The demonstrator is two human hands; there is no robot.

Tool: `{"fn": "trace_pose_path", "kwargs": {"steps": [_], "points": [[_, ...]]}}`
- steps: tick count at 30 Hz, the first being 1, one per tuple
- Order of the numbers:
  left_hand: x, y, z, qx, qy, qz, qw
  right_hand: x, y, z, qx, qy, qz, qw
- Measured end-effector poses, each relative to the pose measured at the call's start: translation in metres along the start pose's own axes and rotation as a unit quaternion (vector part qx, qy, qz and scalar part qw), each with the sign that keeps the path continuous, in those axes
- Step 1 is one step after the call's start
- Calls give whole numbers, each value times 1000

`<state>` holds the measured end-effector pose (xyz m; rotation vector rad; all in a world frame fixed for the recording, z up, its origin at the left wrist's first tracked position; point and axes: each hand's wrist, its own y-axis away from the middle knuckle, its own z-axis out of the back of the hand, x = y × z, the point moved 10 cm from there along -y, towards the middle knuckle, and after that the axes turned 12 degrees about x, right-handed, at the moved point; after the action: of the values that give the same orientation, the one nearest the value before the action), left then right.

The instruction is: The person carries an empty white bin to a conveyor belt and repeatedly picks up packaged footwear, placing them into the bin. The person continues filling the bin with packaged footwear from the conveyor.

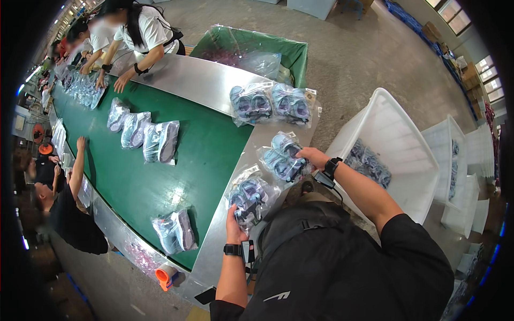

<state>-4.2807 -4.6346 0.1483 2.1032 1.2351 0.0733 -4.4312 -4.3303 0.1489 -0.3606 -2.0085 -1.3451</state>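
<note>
My left hand (234, 227) is closed on the near edge of a clear plastic bag holding a pair of light blue shoes (250, 196), over the metal end of the conveyor table. Beyond it, my right hand (315, 157) grips another bagged pair of blue shoes (282, 158) by its right side, thumb on top. Both fingertips are partly hidden by the bags. Farther off on the same metal ledge (214, 251) lie two more bagged pairs, one on the left (250, 105) and one on the right (292, 104), side by side.
A green conveyor belt (120, 176) carries several bagged shoes (160, 140). A white bin (409, 155) with bagged shoes inside stands at my right. Behind the ledge is a green-lined container (294, 53). Co-workers (147, 27) stand along the belt. An orange tape roll (165, 275) sits on the near edge.
</note>
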Motion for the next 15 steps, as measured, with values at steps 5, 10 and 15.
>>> {"fn": "trace_pose_path", "kwargs": {"steps": [5, 10, 15], "points": [[-21, -11, -36, 40, -36, 3, 999, -13, 11, 33, -14, -26, 44, 999], [-46, -63, -98, 33, -146, -8, 989, -35, 69, 81, -45, -159, 156, 974], [-44, -151, -196, 140, -243, -10, 960, -59, 154, 121, -105, -265, 229, 931]]}}
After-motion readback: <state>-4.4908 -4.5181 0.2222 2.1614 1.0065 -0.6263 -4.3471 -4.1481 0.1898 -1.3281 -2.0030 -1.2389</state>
